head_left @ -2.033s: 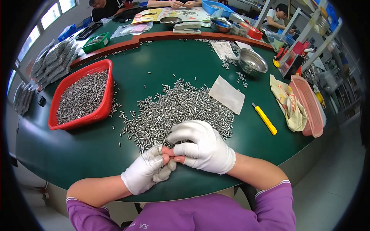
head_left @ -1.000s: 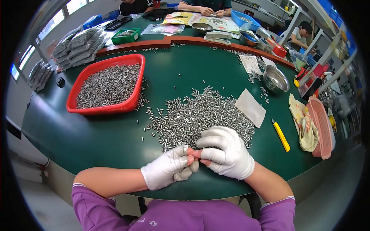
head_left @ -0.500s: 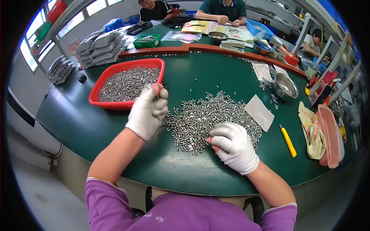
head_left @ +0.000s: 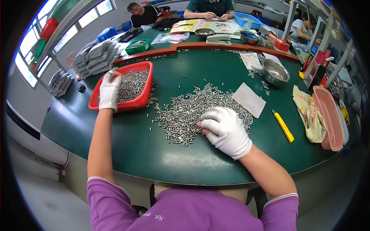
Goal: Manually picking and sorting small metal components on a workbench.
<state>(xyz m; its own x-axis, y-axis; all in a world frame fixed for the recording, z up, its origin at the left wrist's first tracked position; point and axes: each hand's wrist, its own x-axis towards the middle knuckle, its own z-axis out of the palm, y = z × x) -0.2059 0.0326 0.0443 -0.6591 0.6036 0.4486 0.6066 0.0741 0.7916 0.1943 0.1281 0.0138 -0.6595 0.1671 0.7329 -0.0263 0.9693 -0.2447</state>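
Near the curled left hand and right hand (contents, if any, cannot be told), metal pieces, probably light and slippery, are best pinched mid-length.

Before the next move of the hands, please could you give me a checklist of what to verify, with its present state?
1. Left hand at the red basket: ok, it overlaps the basket's left side in this view.
2. Left hand empty: cannot tell, details too small.
3. Right hand at the pile of metal parts: ok.
4. Yellow knife away from both hands: ok, it lies apart, to the right.
5. All parts gathered: not ok, stray parts lie beside the basket.
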